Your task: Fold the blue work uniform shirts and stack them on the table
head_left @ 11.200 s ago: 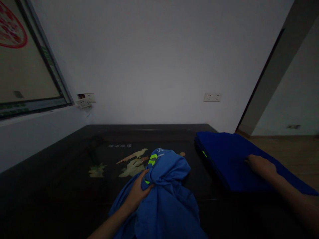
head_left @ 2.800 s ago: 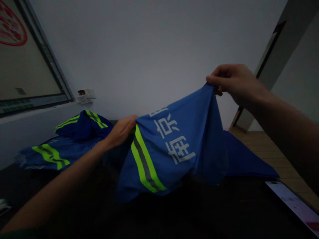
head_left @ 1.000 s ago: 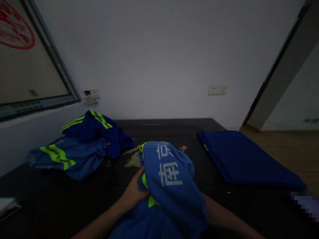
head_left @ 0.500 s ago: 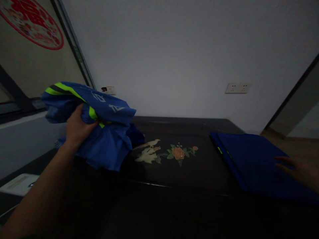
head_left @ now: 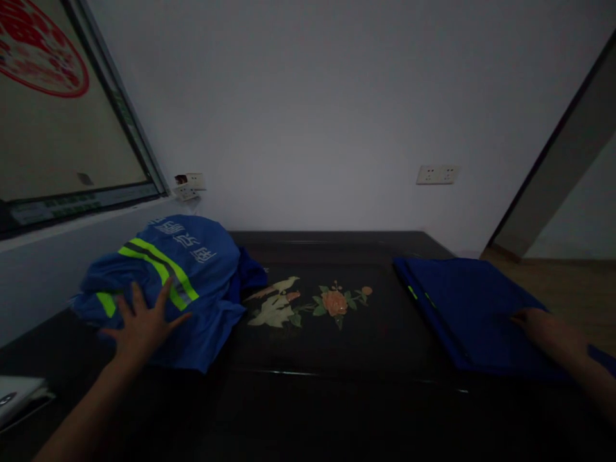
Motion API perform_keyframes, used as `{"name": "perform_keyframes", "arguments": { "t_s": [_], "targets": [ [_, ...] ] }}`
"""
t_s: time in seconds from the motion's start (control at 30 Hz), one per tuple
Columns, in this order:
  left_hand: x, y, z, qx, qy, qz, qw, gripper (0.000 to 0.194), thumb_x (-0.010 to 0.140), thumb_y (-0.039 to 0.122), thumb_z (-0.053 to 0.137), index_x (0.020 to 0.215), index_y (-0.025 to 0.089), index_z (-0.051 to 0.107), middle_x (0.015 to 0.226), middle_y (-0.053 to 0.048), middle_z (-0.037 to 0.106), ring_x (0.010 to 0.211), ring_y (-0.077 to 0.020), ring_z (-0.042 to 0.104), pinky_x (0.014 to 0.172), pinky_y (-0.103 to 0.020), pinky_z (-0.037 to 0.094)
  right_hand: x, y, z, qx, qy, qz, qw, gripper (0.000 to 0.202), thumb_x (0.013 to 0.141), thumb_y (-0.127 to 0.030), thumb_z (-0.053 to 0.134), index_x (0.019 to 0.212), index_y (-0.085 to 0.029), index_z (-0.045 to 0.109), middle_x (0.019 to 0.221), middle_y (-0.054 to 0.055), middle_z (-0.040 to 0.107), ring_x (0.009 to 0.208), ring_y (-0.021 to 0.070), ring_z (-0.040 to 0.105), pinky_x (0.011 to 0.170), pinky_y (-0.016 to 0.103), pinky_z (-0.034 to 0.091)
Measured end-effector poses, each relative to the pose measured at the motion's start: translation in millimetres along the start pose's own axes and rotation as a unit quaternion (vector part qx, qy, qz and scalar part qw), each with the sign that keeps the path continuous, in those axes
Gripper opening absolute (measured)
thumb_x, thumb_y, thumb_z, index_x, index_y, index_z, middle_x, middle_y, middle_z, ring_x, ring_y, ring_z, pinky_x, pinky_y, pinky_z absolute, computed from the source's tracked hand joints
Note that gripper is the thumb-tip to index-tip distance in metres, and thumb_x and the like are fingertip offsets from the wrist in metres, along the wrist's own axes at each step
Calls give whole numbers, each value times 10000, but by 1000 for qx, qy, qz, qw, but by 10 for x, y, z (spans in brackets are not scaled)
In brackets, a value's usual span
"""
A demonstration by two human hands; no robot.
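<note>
A crumpled blue garment [head_left: 206, 247] with yellow-green and grey stripes and pale lettering lies at the left of the dark table. My left hand [head_left: 144, 324] is over its near part, fingers spread wide, gripping nothing. At the right, a flat folded dark blue cloth [head_left: 471, 295] with small yellow-green marks along its left edge rests on the table. My right hand [head_left: 546, 330] is on the right part of that cloth, its fingers drawn together; whether fabric is pinched between them is too dark to make out.
The dark table [head_left: 327, 378] has a bird-and-flower picture [head_left: 334, 301] in its top. A white object [head_left: 22, 394] sits at the left edge. Wall sockets [head_left: 437, 174] and a window [head_left: 81, 147] are behind.
My left hand has let go of the striped garment and opened; the garment now lies lower, on the table. My right hand's fingers have closed at the folded cloth. The view has shifted slightly.
</note>
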State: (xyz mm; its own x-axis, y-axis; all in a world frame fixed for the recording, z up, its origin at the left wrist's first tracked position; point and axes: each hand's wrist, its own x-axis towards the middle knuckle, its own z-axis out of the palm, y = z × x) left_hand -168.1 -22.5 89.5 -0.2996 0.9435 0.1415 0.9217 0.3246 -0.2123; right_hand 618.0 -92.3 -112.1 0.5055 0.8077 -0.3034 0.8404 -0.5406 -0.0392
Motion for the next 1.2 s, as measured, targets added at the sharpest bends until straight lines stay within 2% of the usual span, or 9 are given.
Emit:
{"name": "perform_keyframes", "arguments": {
  "t_s": [0.13,0.3,0.47,0.63,0.73,0.83,0.93,1.07,1.2],
  "targets": [
    [-135,180,186,-26,-85,43,995,798,820,630,486,1501,296,236,1591,-159,43,1366,-579,17,863,-842,190,-210,-180,-257,9,-13,-21,1000,353,839,-361,337,614,-297,601,907,227,678,808,373,680,689,488,479],
    [10,222,384,-95,-81,72,990,739,829,621,482,1470,289,325,1561,-185,174,1334,-613,107,824,-840,231,-434,-375,-725,22,8,-32,999,372,880,-455,257,694,-316,547,798,210,640,726,355,670,650,483,440],
    [162,237,423,-96,-95,64,989,717,862,577,456,1484,258,300,1570,-207,110,1340,-610,63,858,-838,186,-462,-552,-1015,33,30,-90,995,322,884,-446,289,891,-265,556,868,230,651,788,389,655,657,476,426],
    [104,411,137,-43,-143,35,988,689,852,559,479,1437,205,391,1537,-235,196,1300,-652,95,809,-850,185,-572,-573,-968,16,-21,-199,980,118,801,-321,483,809,-248,575,897,183,670,829,352,646,677,424,421],
    [-32,660,-157,-9,-69,98,993,528,879,486,481,1288,163,561,1485,-221,335,1326,-600,162,877,-849,94,-671,-633,-1040,-14,-13,-221,975,131,796,-249,488,705,-233,581,783,159,661,733,313,631,640,399,391],
    [-255,1038,-451,-31,-9,209,977,418,893,401,486,1220,171,609,1459,-192,402,1354,-515,235,958,-814,75,-705,-873,-1380,-22,12,-239,971,142,809,-265,521,713,-211,610,763,136,655,685,261,607,622,355,372],
    [-596,1493,-693,-165,-96,338,922,375,892,359,489,1208,198,612,1362,-150,526,1275,-377,451,1050,-620,298,-752,-1272,-1969,-22,59,-248,967,194,830,-355,565,769,-184,633,746,104,641,673,213,576,619,311,354],
    [-1157,2066,-912,-357,-276,463,763,268,920,354,478,1102,258,650,1102,-58,682,1049,-226,629,930,-372,488,-1015,-1839,-2851,30,196,-283,938,375,899,-463,492,839,-118,628,805,106,635,733,162,553,678,290,355],
    [-1467,2494,-946,-490,-249,440,710,501,888,381,562,1367,278,455,1397,-92,492,1295,-253,452,1087,-443,357,-1465,-2257,-3423,178,292,-298,891,449,884,-476,507,617,-116,491,646,-28,481,696,72,485,669,236,331]
  ]
}}
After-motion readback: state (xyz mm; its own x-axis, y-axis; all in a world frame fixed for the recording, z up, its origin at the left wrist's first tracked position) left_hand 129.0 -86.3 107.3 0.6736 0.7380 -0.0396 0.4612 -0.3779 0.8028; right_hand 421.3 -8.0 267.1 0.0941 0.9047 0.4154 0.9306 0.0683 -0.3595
